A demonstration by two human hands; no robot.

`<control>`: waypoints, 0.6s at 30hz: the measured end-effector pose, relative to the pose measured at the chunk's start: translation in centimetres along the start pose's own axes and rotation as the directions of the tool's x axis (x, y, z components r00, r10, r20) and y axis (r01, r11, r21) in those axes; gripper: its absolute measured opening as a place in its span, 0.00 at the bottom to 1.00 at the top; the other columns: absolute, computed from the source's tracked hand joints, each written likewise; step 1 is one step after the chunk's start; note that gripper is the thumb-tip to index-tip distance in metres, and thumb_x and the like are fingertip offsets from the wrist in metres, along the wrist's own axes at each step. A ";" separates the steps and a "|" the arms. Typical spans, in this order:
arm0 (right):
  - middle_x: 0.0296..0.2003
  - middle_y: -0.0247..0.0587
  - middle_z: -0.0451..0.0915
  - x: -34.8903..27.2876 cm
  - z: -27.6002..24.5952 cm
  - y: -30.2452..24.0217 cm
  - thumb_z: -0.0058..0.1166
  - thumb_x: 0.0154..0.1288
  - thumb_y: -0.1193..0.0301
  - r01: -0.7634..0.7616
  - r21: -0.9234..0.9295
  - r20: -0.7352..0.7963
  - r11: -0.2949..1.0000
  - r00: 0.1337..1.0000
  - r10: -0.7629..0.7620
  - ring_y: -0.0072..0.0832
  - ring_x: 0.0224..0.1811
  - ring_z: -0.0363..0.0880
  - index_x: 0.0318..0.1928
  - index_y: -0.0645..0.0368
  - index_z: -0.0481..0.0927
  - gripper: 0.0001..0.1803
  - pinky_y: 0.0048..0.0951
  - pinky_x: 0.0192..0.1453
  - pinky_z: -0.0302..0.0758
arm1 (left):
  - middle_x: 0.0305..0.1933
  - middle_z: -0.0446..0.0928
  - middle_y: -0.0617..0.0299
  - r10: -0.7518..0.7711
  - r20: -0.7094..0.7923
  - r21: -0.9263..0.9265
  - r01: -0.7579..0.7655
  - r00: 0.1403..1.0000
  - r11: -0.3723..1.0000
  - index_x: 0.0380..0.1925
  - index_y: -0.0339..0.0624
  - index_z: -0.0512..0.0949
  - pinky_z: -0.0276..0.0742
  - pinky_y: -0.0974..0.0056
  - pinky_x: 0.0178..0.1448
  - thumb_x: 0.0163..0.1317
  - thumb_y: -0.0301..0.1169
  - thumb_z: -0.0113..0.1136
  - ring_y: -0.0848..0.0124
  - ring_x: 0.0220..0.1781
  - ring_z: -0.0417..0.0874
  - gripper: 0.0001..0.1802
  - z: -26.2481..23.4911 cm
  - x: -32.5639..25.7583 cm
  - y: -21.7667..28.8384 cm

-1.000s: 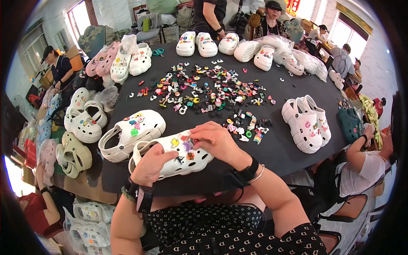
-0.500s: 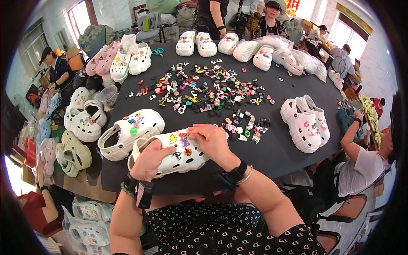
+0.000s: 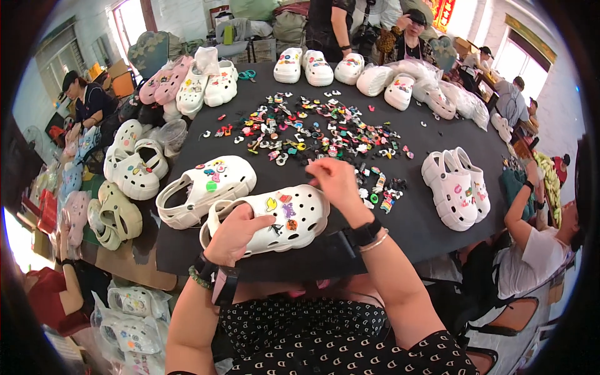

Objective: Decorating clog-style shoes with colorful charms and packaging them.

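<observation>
A white foam clog (image 3: 310, 214) lies tilted in front of me, several coloured charms fixed in its holes. My left hand (image 3: 236, 234) grips it near the heel opening, thumb laid along the upper. Just beyond the toe is my right hand (image 3: 337, 187), off the clog, with its fingers curled in a pinch. Whatever sits between those fingertips is too small to name. Another white clog (image 3: 236, 177) with charms rests just behind the held one. Past my right hand, loose shoe charms (image 3: 312, 132) are heaped over the dark table, with a smaller cluster (image 3: 389, 199) beside my wrist.
A pair of decorated white clogs (image 3: 451, 200) stands at the right of the black tabletop (image 3: 400, 250). More clogs line the far edge (image 3: 319, 70) and the left side (image 3: 130, 175). Bagged clogs (image 3: 134, 331) sit lower left. Several people work around, one seated close on the right (image 3: 531, 250).
My right hand has come off the clog's upper and moved up and right, past the toe. The left hand keeps its hold. The whole view has shifted slightly.
</observation>
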State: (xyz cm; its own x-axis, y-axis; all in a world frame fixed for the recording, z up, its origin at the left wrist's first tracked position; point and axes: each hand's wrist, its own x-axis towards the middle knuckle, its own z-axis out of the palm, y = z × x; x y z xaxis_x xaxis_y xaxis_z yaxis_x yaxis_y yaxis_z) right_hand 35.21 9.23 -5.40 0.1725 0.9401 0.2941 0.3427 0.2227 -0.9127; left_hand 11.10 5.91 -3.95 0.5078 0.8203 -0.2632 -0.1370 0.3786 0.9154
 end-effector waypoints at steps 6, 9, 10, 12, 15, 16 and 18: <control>0.40 0.55 0.82 0.6 -5.7 3.4 0.61 0.62 0.72 0.027 -0.414 0.023 0.910 1.000 -0.019 0.39 0.34 0.85 0.41 0.63 0.83 0.09 0.35 0.40 0.80 | 0.53 0.81 0.49 0.010 -0.081 -0.036 -0.013 0.997 0.999 0.57 0.24 0.71 0.83 0.60 0.55 0.63 0.18 0.58 0.64 0.49 0.86 0.22 -0.4 -0.3 -0.3; 0.57 0.52 0.74 -1.2 -5.8 2.1 0.70 0.53 0.68 0.114 -0.738 0.072 0.665 0.993 -0.091 0.47 0.66 0.68 0.49 0.59 0.79 0.23 0.44 0.68 0.68 | 0.53 0.81 0.48 -0.001 -0.069 -0.061 -0.003 0.998 0.998 0.57 0.23 0.70 0.83 0.59 0.55 0.62 0.17 0.58 0.64 0.50 0.86 0.22 -0.2 -0.1 0.0; 0.57 0.52 0.74 -1.5 -5.3 0.2 0.70 0.53 0.68 0.122 -0.735 0.080 0.667 0.992 -0.093 0.47 0.66 0.68 0.49 0.59 0.79 0.23 0.44 0.68 0.68 | 0.52 0.81 0.48 -0.013 -0.074 -0.047 0.010 0.997 0.999 0.57 0.23 0.70 0.83 0.59 0.55 0.62 0.17 0.58 0.64 0.50 0.86 0.22 -0.4 -0.1 0.0; 0.56 0.47 0.75 -2.2 -4.1 -2.7 0.71 0.51 0.68 0.453 -0.318 0.268 0.833 0.886 -0.380 0.45 0.64 0.70 0.47 0.58 0.79 0.23 0.42 0.67 0.68 | 0.52 0.81 0.49 -0.009 -0.030 -0.074 0.006 1.000 0.997 0.57 0.23 0.70 0.83 0.59 0.55 0.62 0.18 0.58 0.65 0.50 0.86 0.22 -0.6 -0.4 0.3; 0.51 0.42 0.75 -4.2 -1.5 -5.2 0.74 0.46 0.70 0.481 -0.066 0.463 0.874 0.791 -0.400 0.43 0.59 0.71 0.46 0.55 0.78 0.25 0.40 0.64 0.69 | 0.52 0.81 0.51 0.002 0.039 -0.090 0.002 0.999 0.996 0.57 0.24 0.71 0.83 0.60 0.54 0.62 0.19 0.58 0.66 0.50 0.85 0.22 -0.2 -0.8 0.5; 0.50 0.39 0.74 -4.5 -0.6 -4.7 0.75 0.43 0.71 0.532 -0.069 0.463 0.844 0.767 -0.445 0.43 0.56 0.71 0.46 0.54 0.78 0.26 0.40 0.60 0.70 | 0.52 0.81 0.52 0.015 0.057 -0.083 -0.010 0.998 0.997 0.58 0.26 0.71 0.83 0.61 0.54 0.62 0.19 0.58 0.67 0.49 0.85 0.22 0.0 -0.7 0.7; 0.49 0.37 0.74 -4.5 0.4 -4.2 0.77 0.40 0.71 0.531 -0.149 0.507 0.834 0.765 -0.396 0.40 0.55 0.71 0.44 0.54 0.79 0.27 0.38 0.57 0.72 | 0.52 0.81 0.54 0.025 0.059 -0.068 -0.021 0.998 0.997 0.58 0.27 0.71 0.82 0.62 0.54 0.63 0.19 0.57 0.68 0.49 0.85 0.22 0.1 -0.7 0.4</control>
State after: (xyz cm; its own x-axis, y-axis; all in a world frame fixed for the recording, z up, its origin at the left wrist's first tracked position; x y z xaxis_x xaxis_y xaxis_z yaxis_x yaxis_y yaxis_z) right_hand 32.62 4.19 -2.99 -0.4720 0.7621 0.4431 0.5149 0.6463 -0.5632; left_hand 10.73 5.40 -3.41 0.5536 0.8027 -0.2218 -0.2054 0.3897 0.8977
